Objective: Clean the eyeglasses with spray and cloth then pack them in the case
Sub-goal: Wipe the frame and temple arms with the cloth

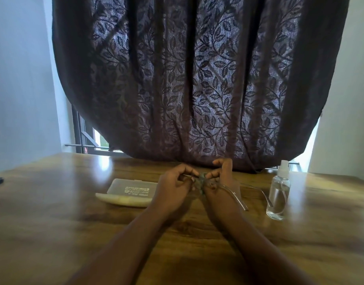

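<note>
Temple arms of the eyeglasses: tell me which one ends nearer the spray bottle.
The farther temple arm, whose tip curves down just beside the spray bottle. The other temple arm ends closer to the right hand's wrist, well short of the bottle.

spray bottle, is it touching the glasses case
Apart. The head view shows the spray bottle standing right of both hands, the case lying left of them, bare table between.

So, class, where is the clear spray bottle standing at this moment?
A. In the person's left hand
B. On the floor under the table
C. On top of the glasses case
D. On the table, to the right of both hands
D: the spray bottle stands upright on the table, right of the right hand, while the glasses case lies left of the left hand.
</note>
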